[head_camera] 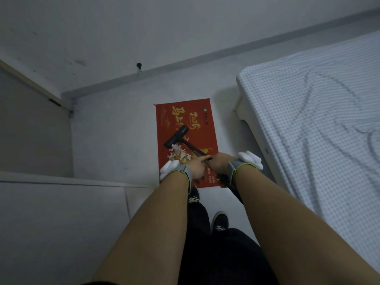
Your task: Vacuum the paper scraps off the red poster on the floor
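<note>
A red poster (205, 128) with gold lettering lies flat on the pale floor ahead of my feet. A pile of white paper scraps (177, 154) sits on its lower left part. The dark vacuum head (176, 135) rests on the poster just beyond the scraps, touching their far edge, and its wand (194, 148) slants back toward me. My left hand (197, 166) and my right hand (219, 163) are both closed around the wand, side by side above the poster's near end. Each wrist carries a grey band with a white pad.
A bed (320, 124) with a blue-checked sheet fills the right side. A white surface (61, 212) lies low at the left, with a door (30, 124) behind it. The wall and baseboard (185, 60) run beyond the poster. My shoes (219, 222) stand just short of it.
</note>
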`<state>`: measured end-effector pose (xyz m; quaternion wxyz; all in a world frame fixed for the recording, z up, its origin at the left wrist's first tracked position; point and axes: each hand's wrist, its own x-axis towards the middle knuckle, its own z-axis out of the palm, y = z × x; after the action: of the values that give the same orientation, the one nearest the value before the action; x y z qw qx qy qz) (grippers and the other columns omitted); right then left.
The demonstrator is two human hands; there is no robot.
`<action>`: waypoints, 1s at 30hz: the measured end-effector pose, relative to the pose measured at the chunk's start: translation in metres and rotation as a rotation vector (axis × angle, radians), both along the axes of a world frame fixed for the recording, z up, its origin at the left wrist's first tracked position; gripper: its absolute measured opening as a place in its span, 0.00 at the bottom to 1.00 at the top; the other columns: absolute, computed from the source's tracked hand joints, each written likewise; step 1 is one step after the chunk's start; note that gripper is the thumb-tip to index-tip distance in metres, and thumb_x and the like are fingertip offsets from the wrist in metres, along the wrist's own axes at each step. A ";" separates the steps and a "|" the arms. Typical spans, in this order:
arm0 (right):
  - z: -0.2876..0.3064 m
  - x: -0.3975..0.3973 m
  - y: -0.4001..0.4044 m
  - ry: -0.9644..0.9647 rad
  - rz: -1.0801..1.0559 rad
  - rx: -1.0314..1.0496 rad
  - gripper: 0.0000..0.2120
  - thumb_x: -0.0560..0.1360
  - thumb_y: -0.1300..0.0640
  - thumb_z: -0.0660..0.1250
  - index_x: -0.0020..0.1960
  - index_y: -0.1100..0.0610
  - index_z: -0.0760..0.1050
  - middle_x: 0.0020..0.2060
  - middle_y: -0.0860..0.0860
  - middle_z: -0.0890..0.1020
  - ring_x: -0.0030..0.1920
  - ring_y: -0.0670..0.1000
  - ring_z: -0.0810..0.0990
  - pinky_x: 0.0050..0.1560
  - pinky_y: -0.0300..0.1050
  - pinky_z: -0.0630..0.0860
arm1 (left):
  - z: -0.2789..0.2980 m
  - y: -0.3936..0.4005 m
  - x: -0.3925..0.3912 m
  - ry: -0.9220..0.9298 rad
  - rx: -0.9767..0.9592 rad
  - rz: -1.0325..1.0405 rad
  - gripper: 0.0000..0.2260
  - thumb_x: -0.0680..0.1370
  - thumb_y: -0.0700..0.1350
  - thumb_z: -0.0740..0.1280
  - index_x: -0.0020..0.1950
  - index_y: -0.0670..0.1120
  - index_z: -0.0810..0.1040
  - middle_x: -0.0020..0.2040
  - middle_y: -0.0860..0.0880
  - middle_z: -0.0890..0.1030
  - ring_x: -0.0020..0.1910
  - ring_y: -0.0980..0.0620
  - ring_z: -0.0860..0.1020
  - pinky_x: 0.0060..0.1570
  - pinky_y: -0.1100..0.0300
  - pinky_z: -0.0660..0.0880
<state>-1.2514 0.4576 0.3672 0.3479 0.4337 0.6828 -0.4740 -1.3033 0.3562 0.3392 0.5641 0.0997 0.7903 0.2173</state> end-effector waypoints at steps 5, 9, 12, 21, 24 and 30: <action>-0.003 0.043 0.005 -0.064 0.001 -0.030 0.11 0.84 0.57 0.57 0.50 0.63 0.74 0.36 0.59 0.78 0.30 0.56 0.77 0.33 0.45 0.77 | -0.004 -0.001 0.041 -0.095 -0.025 -0.059 0.27 0.84 0.39 0.53 0.78 0.62 0.52 0.57 0.40 0.83 0.44 0.42 0.83 0.47 0.44 0.81; -0.010 0.078 0.001 -0.108 -0.082 -0.030 0.17 0.85 0.55 0.54 0.54 0.68 0.74 0.35 0.61 0.76 0.28 0.56 0.74 0.29 0.44 0.74 | -0.008 0.000 0.067 -0.089 -0.027 -0.097 0.26 0.84 0.42 0.50 0.77 0.66 0.52 0.55 0.43 0.84 0.48 0.44 0.84 0.48 0.49 0.82; -0.011 0.094 0.005 -0.087 -0.079 -0.017 0.16 0.84 0.55 0.55 0.56 0.68 0.75 0.40 0.62 0.78 0.32 0.58 0.77 0.34 0.47 0.78 | -0.008 0.001 0.080 -0.097 -0.015 -0.088 0.25 0.83 0.44 0.50 0.76 0.67 0.56 0.53 0.44 0.84 0.49 0.45 0.84 0.49 0.50 0.82; -0.002 0.109 0.016 -0.013 -0.180 -0.026 0.13 0.82 0.57 0.60 0.46 0.65 0.76 0.31 0.61 0.76 0.27 0.56 0.74 0.33 0.48 0.76 | -0.019 0.005 0.090 -0.005 0.193 0.057 0.19 0.81 0.41 0.51 0.66 0.53 0.74 0.40 0.44 0.83 0.34 0.45 0.81 0.36 0.54 0.78; 0.004 0.099 0.013 0.031 -0.199 -0.045 0.13 0.82 0.56 0.60 0.49 0.65 0.76 0.31 0.60 0.76 0.28 0.56 0.74 0.35 0.48 0.76 | -0.015 0.008 0.082 0.095 0.263 0.114 0.12 0.81 0.39 0.54 0.54 0.48 0.76 0.37 0.41 0.81 0.32 0.44 0.79 0.39 0.50 0.78; 0.004 0.057 0.005 0.141 -0.034 0.016 0.14 0.81 0.55 0.62 0.58 0.62 0.80 0.48 0.61 0.86 0.43 0.60 0.85 0.48 0.57 0.84 | -0.015 -0.003 0.044 0.203 0.230 0.092 0.11 0.82 0.41 0.55 0.52 0.55 0.74 0.43 0.37 0.82 0.35 0.43 0.77 0.37 0.50 0.76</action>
<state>-1.1944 0.4630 0.3716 0.2875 0.4134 0.7018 -0.5039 -1.2589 0.3530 0.3240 0.4557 0.1490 0.8168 0.3208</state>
